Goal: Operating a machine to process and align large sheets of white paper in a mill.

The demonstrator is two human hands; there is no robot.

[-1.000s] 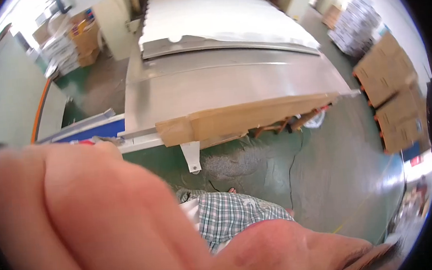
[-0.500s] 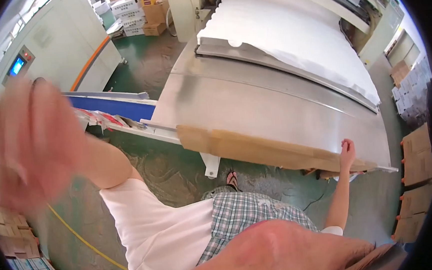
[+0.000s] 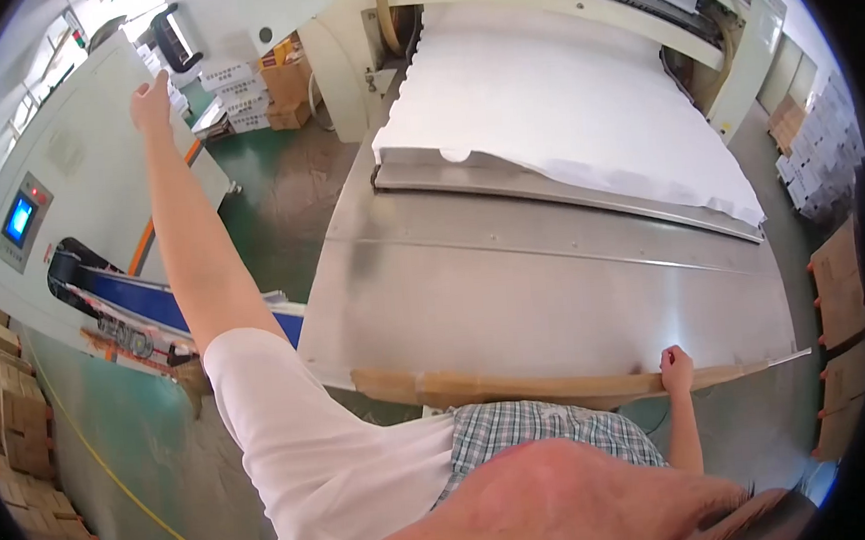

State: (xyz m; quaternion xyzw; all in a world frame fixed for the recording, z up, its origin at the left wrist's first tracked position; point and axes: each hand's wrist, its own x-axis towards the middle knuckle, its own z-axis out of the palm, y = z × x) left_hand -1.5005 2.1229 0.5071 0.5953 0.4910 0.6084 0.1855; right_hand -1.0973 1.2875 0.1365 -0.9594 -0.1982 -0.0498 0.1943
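Observation:
My left arm stretches forward to the far left. My left hand [image 3: 150, 103] is just short of a black handle [image 3: 174, 39] on a pale machine panel, with a small gap between them; thumb and forefinger look apart and hold nothing visible. On the right, my right hand [image 3: 676, 368] is loosely closed at the front edge of a wide metal table [image 3: 514, 294], by a strip of brown tape or board [image 3: 501, 386] along that edge. White sheet material [image 3: 562, 110] lies across the machine bed behind the table, its front edge wavy.
To the left stand a machine cabinet with a lit control screen [image 3: 20, 217] and a blue conveyor belt [image 3: 133, 296]. Cardboard boxes [image 3: 22, 419] are stacked at the far left, more boxes [image 3: 840, 282] at the right. A yellow line [image 3: 137, 491] crosses the green floor.
My left hand has swung from close in front of me out toward the black handle, which has come into view. I am closer to the table, and my right hand stays at its edge.

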